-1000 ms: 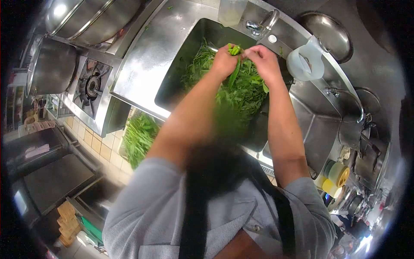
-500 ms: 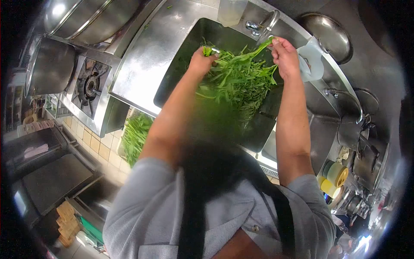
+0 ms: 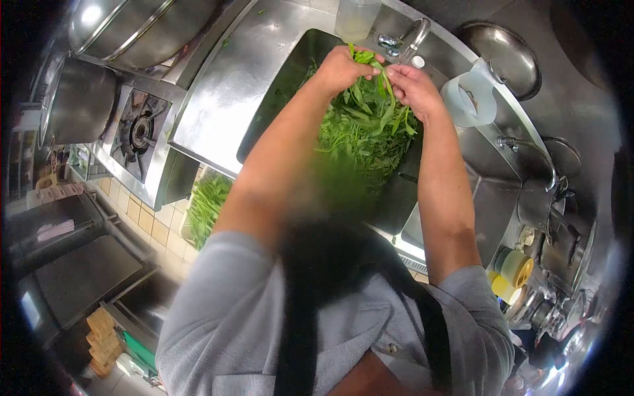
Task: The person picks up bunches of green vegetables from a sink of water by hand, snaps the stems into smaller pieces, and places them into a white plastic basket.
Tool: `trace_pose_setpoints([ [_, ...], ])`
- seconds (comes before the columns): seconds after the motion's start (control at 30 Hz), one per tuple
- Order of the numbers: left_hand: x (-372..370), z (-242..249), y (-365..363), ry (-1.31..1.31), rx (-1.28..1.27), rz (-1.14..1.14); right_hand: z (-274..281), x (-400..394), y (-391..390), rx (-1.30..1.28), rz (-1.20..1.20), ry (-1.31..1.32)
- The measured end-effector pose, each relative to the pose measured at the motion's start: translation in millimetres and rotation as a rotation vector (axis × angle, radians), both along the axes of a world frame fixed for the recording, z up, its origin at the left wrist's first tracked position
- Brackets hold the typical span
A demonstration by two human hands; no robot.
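My left hand [image 3: 345, 69] is closed around the stems of some leafy greens [image 3: 386, 96] above the sink [image 3: 263, 125]. Close beside it, my right hand [image 3: 415, 87] pinches the same greens between thumb and fingers. A large heap of long-leaved greens [image 3: 366, 142] fills the middle of the sink, under both hands. Its near part is blurred.
Behind the hands stands a faucet [image 3: 416, 36], with a clear plastic container [image 3: 355, 20] to its left. A translucent jug [image 3: 470, 99] is at the right. More greens [image 3: 208, 201] lie low at the left, below a gas burner [image 3: 140, 131].
My hands were wide apart, each on greens, with a stem stretched toward the right one. Now they have come together at the back of the sink, the left moving up and right.
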State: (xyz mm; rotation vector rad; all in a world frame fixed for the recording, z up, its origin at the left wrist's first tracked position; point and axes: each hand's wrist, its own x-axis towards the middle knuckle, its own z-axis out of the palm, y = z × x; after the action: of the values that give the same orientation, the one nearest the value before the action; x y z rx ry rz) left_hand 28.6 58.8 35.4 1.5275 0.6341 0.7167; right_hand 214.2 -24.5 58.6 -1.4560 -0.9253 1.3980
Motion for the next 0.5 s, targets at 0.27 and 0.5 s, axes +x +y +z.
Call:
trace_pose_setpoints([
  [0.27,-2,-2,-13,-0.003,-0.049,0.103,-17,-4,3,0.131,0.173,-0.779],
  [0.5,-10,-8,-32,-0.022,-0.214,0.299,-52,4,8,0.335,-0.111,-0.599],
])
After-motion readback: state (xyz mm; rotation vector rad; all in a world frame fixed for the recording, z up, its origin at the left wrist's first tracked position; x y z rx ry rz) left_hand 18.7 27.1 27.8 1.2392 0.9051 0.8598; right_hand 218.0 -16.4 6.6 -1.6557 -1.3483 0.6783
